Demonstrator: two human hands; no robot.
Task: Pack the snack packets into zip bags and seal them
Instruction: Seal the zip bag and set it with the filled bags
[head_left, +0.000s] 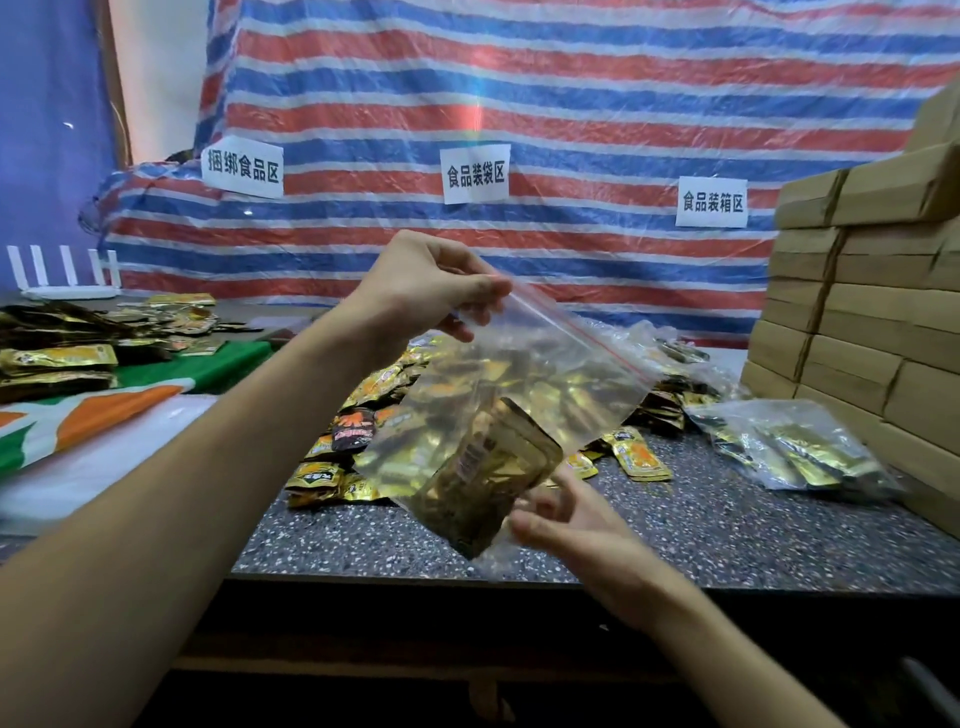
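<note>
At the bench's (727, 519) far-left corner lie stacks (57, 358) of gold snacks, partly on a green, orange and white cloth (104, 415). Right of them the left grip (436, 286) is raised over the bench's middle, its fingers closed in a pinch on the upper corner of the zip bag (545, 374). The bag hangs tilted in the air, clear of the bench, with its red zip strip slanting down to the right. Several packets (488, 478) have sunk into its lower corner; the rest of the bag is slack and empty. Whether the strip is pressed shut I cannot tell. Behind and below it a loose pile (389, 405) of more snacks covers the middle of the bench. The right grip (561, 514) sits under the bag near the front edge, fingers relaxed and spread, touching the bottom corner without clasping it. The step looks like settling the load before sealing. It would go best by patting the packets flat and low, squeezing the air out, then running finger and thumb along the whole strip from the pinched corner. Further right a filled bag (795, 447) lies flat, gold snacks inside, just beside the boxes (857, 312) stacked along the right edge.
</note>
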